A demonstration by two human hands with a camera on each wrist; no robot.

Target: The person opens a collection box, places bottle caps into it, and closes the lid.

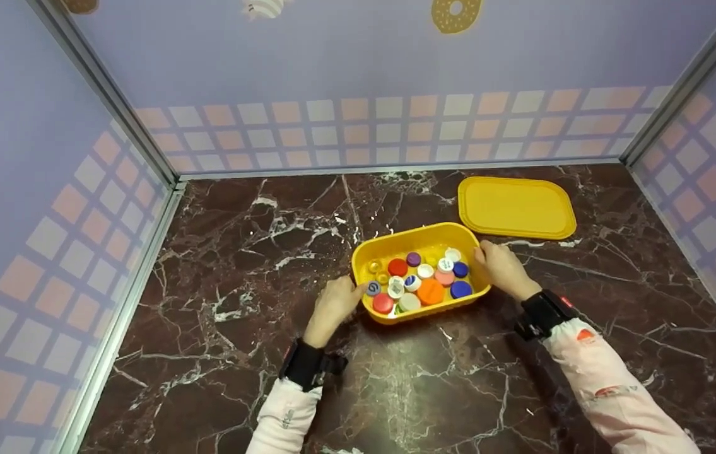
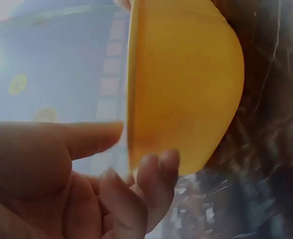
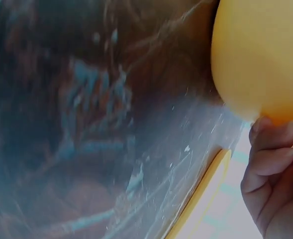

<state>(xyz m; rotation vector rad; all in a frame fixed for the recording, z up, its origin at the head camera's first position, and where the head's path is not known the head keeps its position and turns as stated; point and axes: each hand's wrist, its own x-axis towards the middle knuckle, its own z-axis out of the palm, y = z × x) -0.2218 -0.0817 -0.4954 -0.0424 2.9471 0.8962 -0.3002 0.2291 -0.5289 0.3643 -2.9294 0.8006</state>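
A yellow plastic box (image 1: 405,241) with rounded corners holds several bottle caps, among them an orange cap (image 1: 431,292), a red cap (image 1: 397,267), a blue cap (image 1: 460,289) and a purple cap (image 1: 413,259). My left hand (image 1: 335,302) grips the box's left end, thumb at the rim and fingers curled against the outer wall (image 2: 186,74) in the left wrist view. At the opposite end, my right hand (image 1: 506,268) holds the rim. Bent fingers of that hand touch the box's outside in the right wrist view. Whether the box rests on the table or is slightly raised, I cannot tell.
A flat yellow lid (image 1: 517,208) lies on the dark marbled table (image 1: 244,271), behind and right of the box. Lilac panels with a checked band (image 1: 358,132) enclose the table at the back, left and right.
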